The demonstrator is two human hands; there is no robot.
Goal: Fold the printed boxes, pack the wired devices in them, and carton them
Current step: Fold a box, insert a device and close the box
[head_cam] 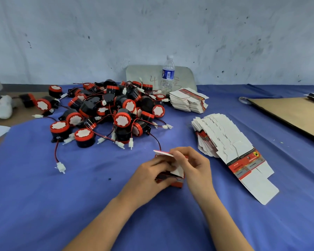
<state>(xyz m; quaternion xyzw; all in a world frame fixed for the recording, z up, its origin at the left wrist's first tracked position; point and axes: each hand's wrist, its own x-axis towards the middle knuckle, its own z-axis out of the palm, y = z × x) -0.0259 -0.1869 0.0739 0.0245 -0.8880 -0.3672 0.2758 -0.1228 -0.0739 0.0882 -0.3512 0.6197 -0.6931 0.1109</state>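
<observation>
Blue cloth covers the surface [43, 196], and the box [177, 182] stands on it between your hands. Your left hand [150, 176] wraps the box's left side, fingers [162, 166] curled tight on it. That keeps the body square and stops it sliding while the other hand works. Your right hand [194, 163] is at the box's top, its fingers pinched on the white flap [163, 153], which stands lifted and points away from you. That hold suits creasing the flap before tucking it in, so I judge this the folding or closing step. Whether a device already sits inside is hidden. One red-and-black wire [157, 140] comes down toward the box's far edge, but its end is out of sight.

Beyond the box and to its left lies the heap of devices [107, 111], handy for your left hand. Right of the box the flat blanks [225, 140] lie fanned, likely so the next one peels off easily. Farther beyond the box a second stack [187, 102] sits by a bottle [168, 73]. Far right of the box lies a cardboard sheet [288, 113], perhaps for cartoning.
</observation>
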